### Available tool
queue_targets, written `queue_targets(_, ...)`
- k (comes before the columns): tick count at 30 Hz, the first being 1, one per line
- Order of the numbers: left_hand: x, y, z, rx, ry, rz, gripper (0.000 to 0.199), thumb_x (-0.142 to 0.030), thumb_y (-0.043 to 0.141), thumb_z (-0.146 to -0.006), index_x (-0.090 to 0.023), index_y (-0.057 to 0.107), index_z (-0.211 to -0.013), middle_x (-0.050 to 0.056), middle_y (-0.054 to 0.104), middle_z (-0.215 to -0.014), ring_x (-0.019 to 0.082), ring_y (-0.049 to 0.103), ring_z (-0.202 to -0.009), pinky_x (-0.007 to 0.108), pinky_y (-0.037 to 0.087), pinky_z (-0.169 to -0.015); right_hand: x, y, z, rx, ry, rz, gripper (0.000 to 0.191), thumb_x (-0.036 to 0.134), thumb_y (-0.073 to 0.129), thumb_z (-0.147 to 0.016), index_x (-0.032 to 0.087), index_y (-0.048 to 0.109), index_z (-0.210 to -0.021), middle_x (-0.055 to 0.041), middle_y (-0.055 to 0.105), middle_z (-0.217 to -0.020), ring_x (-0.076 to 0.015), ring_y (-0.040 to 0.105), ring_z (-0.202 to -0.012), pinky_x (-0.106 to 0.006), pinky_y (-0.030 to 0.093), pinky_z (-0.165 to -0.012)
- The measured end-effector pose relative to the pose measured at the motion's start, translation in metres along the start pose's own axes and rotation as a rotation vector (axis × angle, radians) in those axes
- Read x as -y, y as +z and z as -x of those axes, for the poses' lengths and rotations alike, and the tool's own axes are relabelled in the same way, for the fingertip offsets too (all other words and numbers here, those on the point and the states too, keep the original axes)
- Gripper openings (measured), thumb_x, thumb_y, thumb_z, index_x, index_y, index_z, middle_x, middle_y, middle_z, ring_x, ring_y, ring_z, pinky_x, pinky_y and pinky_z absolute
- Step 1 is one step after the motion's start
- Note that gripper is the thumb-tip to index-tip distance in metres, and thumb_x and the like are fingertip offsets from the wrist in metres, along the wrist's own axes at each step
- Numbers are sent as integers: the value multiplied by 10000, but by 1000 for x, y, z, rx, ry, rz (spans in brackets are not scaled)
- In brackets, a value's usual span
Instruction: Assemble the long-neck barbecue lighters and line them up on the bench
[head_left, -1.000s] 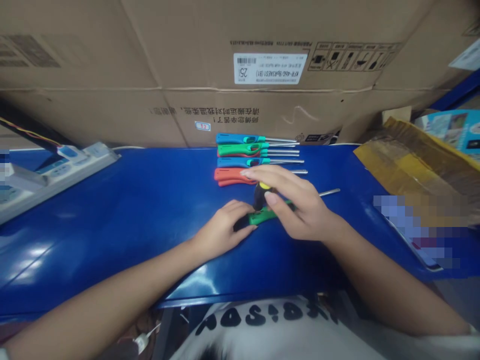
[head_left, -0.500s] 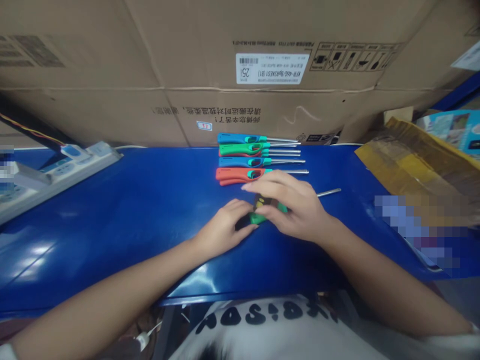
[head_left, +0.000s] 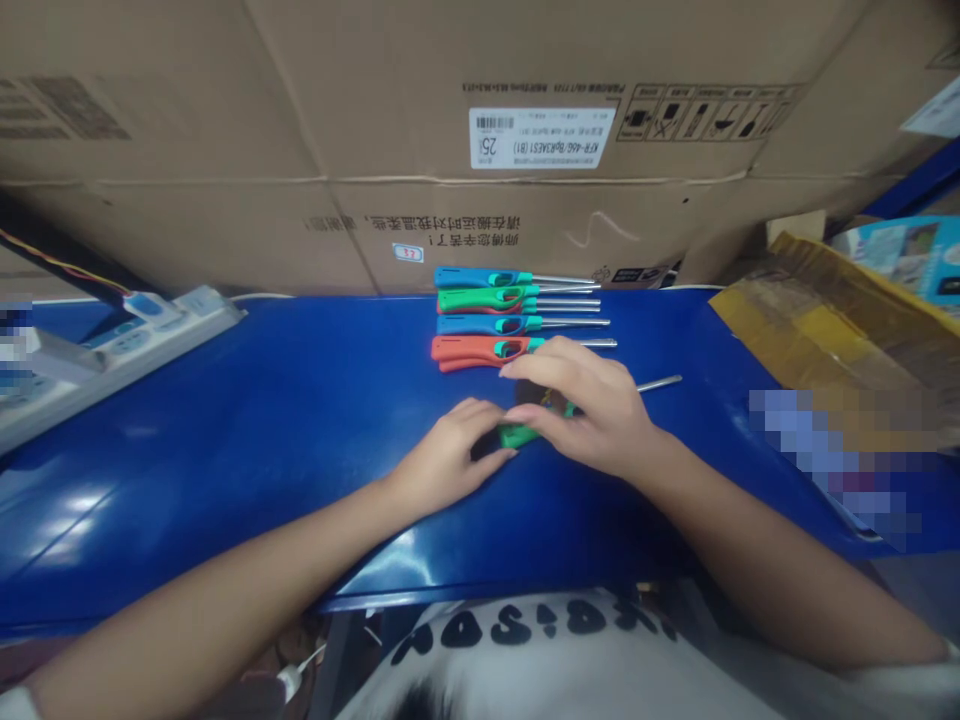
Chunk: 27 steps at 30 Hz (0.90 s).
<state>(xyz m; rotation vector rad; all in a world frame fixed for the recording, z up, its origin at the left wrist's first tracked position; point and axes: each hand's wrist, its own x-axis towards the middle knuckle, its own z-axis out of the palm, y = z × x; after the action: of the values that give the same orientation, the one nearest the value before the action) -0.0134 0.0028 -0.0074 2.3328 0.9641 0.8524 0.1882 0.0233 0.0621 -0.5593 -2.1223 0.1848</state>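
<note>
A green long-neck lighter (head_left: 519, 436) lies on the blue table, its metal tube pointing right past my right hand. My left hand (head_left: 459, 448) has its fingers and thumb closed around the handle end. My right hand (head_left: 589, 400) is over the middle of the lighter, its curved fingers and thumb pinching a small dark piece with yellow marks (head_left: 534, 395). Whether that piece is stuck to the handle, I cannot tell. Just beyond my hands, several like lighters lie in a stack of rows, among them a red one (head_left: 469, 348), a blue one (head_left: 469, 324) and a green one (head_left: 469, 298).
A large cardboard box (head_left: 375, 130) stands upright along the back of the blue table (head_left: 300, 390). On the left lies a white power strip (head_left: 127, 350) with plugs and wires. A parcel wrapped in yellow-brown tape (head_left: 832, 340) sits at the right.
My right fingers have shifted slightly right, and the dark piece has turned, so less of its yellow marking shows. My left hand and the row of lighters stay put.
</note>
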Motion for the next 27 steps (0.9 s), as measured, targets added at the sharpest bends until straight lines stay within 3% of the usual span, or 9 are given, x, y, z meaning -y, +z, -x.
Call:
queue_targets(2, -1, -1, 0, 12, -8, 8, 184, -243, 674, -928, -176, 645, -1096, 81, 701, -1050, 243, 647, -1001, 400, 538, -900, 1, -3, -2, 71, 23, -95, 294, 205, 477, -1012, 215, 611, -1274, -92, 676, -1218, -190, 634, -1158, -335, 562, -908)
queue_targets(4, -1, -1, -1, 14, -12, 25, 188, -222, 679, -921, -177, 645, -1100, 80, 705, -1082, 245, 646, -1048, 398, 532, -933, 3, -3, -3, 106, 46, -212, 340, 151, 418, -1016, 206, 594, -1301, -93, 668, -1267, -185, 602, -1234, -362, 530, -998)
queue_targets(8, -1, -1, 0, 2, -12, 24, 192, -226, 681, -920, -187, 641, -1104, 75, 708, -1081, 239, 659, -1032, 391, 543, -918, 1, 3, -2, 51, 16, -219, 268, 142, 507, -979, 211, 630, -1206, -59, 722, -1130, -166, 665, -1072, -329, 544, -940)
queue_targets(13, 1, 0, 0, -1, 19, 0, 228, -218, 682, -921, -195, 637, -1143, 72, 715, -1080, 240, 663, -1015, 406, 535, -933, -3, 4, -2, -72, -27, 29, 96, 248, 665, -929, 200, 653, -1011, -26, 706, -881, -138, 652, -753, -252, 535, -657)
queue_targets(15, 0, -1, 0, 0, 18, 1, 234, -225, 687, -922, -189, 636, -1147, 76, 713, -1084, 241, 656, -1031, 399, 534, -932, -3, -2, -4, -4, -40, 53, 176, 250, 614, -965, 175, 643, -1122, -71, 725, -1023, -163, 685, -905, -265, 558, -750)
queue_targets(18, -1, -2, -1, 7, 5, 0, 220, -234, 695, -921, -178, 639, -1127, 75, 710, -1076, 232, 649, -1022, 379, 540, -911, -2, -13, -7, 129, 23, -109, 324, 144, 414, -1028, 154, 565, -1314, -109, 670, -1288, -175, 620, -1214, -307, 538, -969)
queue_targets(22, 0, -1, 1, -14, 11, -21, 177, -246, 693, -920, -186, 654, -1083, 66, 715, -1035, 230, 666, -993, 364, 559, -872, 1, -15, -8, 138, -8, -216, 253, 126, 474, -1007, 184, 637, -1191, -56, 722, -1139, -147, 658, -1118, -306, 529, -999)
queue_targets(27, 5, 4, 4, -15, -15, 1, 191, -252, 657, -932, -180, 660, -1109, 83, 730, -1091, 254, 697, -1019, 384, 583, -849, 8, -3, -9, 138, -60, -176, 225, 169, 482, -1019, 178, 661, -1155, -75, 697, -1107, -145, 663, -1047, -286, 559, -908)
